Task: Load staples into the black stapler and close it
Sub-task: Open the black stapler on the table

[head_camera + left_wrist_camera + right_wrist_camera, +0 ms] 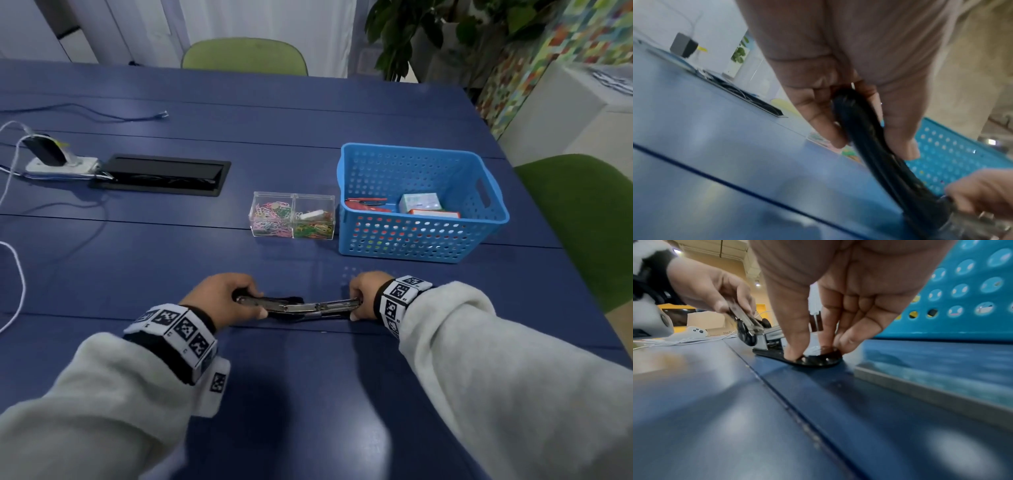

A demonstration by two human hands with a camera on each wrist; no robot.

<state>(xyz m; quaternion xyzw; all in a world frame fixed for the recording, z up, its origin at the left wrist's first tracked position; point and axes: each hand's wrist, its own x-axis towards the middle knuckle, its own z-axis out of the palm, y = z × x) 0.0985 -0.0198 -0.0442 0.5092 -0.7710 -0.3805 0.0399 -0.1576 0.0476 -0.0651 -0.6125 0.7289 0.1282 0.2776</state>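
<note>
The black stapler (301, 306) lies swung open, nearly flat, on the blue table (308, 394) between my hands. My left hand (251, 303) grips the black top cover (900, 178) with its metal arm, held a little off the table. At the other end my right hand (356, 305) pinches the black base (818, 361) down between thumb and fingers. The metal staple channel (337, 304) faces up; whether it holds staples I cannot tell. In the right wrist view a grey strip (920, 392), like a row of staples, lies on the table by the basket.
A blue perforated basket (424, 240) behind my right hand holds a red stapler (366, 204) and small boxes. Left of it stands a clear box of paper clips (293, 216). A black cable hatch (164, 174), a power strip (61, 164) and loose cables lie at far left.
</note>
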